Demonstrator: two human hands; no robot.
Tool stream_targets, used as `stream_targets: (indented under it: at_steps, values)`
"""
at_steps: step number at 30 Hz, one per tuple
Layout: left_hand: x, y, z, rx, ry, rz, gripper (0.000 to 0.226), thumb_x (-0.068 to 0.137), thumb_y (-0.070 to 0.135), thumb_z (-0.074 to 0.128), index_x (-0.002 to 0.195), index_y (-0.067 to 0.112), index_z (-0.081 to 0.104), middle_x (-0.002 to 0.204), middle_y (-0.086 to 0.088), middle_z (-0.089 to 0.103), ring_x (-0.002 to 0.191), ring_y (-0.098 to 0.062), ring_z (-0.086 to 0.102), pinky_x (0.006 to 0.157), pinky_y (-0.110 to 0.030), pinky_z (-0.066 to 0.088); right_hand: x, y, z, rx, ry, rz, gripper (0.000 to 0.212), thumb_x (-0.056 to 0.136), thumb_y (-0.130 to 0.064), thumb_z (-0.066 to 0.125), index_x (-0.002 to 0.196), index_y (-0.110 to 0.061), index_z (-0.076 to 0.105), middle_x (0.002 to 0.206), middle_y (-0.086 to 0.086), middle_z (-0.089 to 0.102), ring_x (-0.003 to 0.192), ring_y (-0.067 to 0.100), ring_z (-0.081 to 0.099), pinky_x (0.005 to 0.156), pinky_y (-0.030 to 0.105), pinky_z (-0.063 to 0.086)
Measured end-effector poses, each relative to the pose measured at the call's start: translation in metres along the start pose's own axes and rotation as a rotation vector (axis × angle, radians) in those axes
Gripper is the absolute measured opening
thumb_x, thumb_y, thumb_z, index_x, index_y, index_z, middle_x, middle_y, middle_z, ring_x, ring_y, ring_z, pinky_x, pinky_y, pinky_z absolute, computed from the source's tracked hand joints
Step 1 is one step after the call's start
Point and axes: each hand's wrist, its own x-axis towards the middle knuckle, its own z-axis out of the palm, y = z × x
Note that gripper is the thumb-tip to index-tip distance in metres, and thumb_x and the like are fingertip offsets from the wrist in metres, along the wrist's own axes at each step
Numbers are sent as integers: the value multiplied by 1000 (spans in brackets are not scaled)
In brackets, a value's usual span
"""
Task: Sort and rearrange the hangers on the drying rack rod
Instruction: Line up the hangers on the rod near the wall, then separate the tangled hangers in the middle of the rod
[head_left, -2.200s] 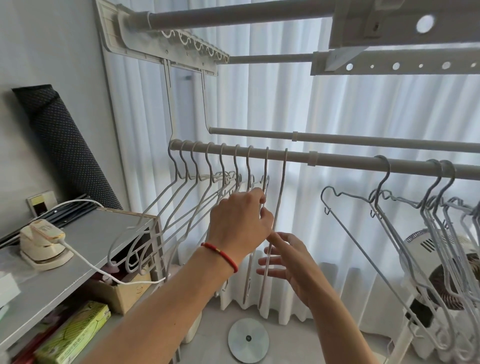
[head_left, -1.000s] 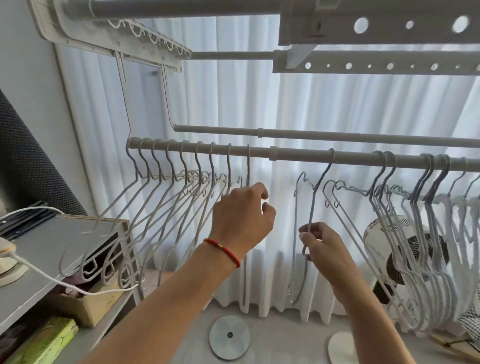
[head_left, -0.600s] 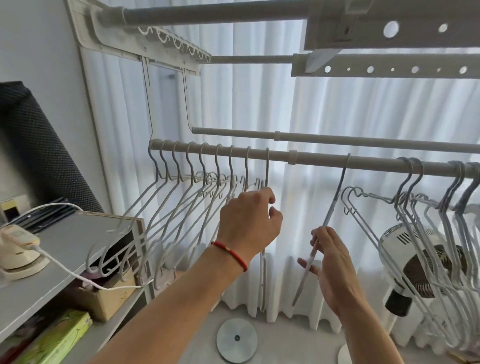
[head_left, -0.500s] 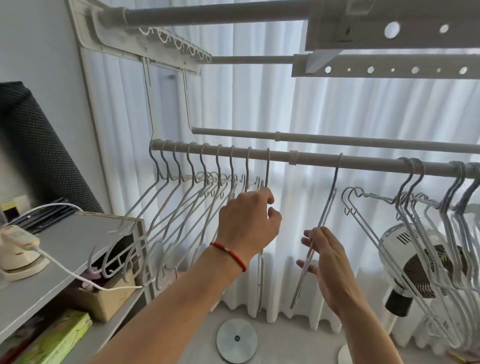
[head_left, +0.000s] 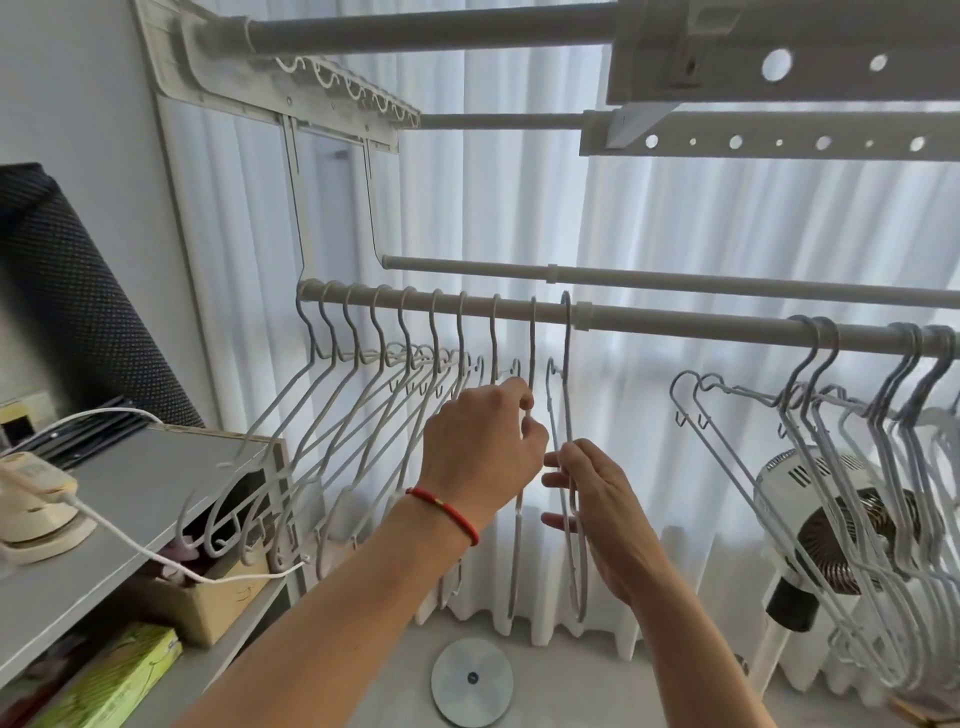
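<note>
The left hand pinches the end hanger of the row packed at the rod's left, seemingly steadying it, while the right hand, fingers curled around the neighbouring hanger, apparently sets it alongside.

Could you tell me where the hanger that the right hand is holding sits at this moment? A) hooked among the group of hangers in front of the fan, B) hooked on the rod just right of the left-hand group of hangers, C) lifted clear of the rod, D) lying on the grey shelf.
B: the right hand grips the hanger, whose hook sits over the rod right beside the left group, next to the hanger that the left hand holds.
</note>
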Motion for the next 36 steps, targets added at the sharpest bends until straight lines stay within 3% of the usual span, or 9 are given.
stream_targets:
  at_steps: [11,16,22,25,28,30,32,36]
  values:
    - [-2,2,-3,-2,-26,-7,26,93,33,56,116,25,66,97,3,76,90,-21,71,80,-37,60,-3,5,8,2,-24,46,31,108,-36,41,95,-14,59,107,3,68,106,22,64,93,61,56]
    - [-3,5,-3,-6,-44,-9,27,92,33,56,117,26,66,98,2,76,92,-22,71,82,-39,60,-2,4,8,-49,-45,57,39,108,-44,38,111,-12,61,113,3,69,107,21,66,97,58,55]
    - [-4,6,-4,-16,-34,26,28,94,32,56,118,25,67,98,3,76,93,-20,71,80,-33,57,-5,4,5,-130,-29,41,44,107,-51,37,109,-16,64,110,1,70,105,19,66,98,53,53]
    - [-3,9,-5,-43,-17,43,27,93,30,58,116,22,68,96,2,76,91,-19,70,80,-33,57,-13,9,0,-206,53,-13,35,106,-50,39,109,-25,63,108,-7,69,105,12,65,97,42,54]
    - [0,17,-1,-135,-24,81,24,90,25,62,111,17,71,93,-2,75,88,-22,70,83,-36,58,-29,5,-12,-334,189,-100,20,107,-37,43,112,-27,58,105,-14,65,102,4,61,80,16,45]
    - [0,31,2,-224,-56,118,23,89,21,63,109,14,73,95,-4,74,89,-21,68,86,-36,56,-43,0,-26,-412,284,-144,17,106,-32,45,113,-27,60,108,-16,65,101,-3,59,75,10,41]
    - [-3,50,6,-324,-122,143,22,89,21,65,109,13,73,97,-3,72,91,-19,66,88,-34,55,-57,-5,-45,-485,402,-192,17,104,-30,50,116,-27,61,112,-13,66,102,-4,59,79,14,45]
    - [-14,91,17,-523,-398,56,24,89,26,66,112,20,71,99,5,71,95,-11,66,86,-23,52,-84,-17,-92,-689,658,-279,20,98,-19,58,117,-25,62,113,-9,60,104,15,61,90,39,51]
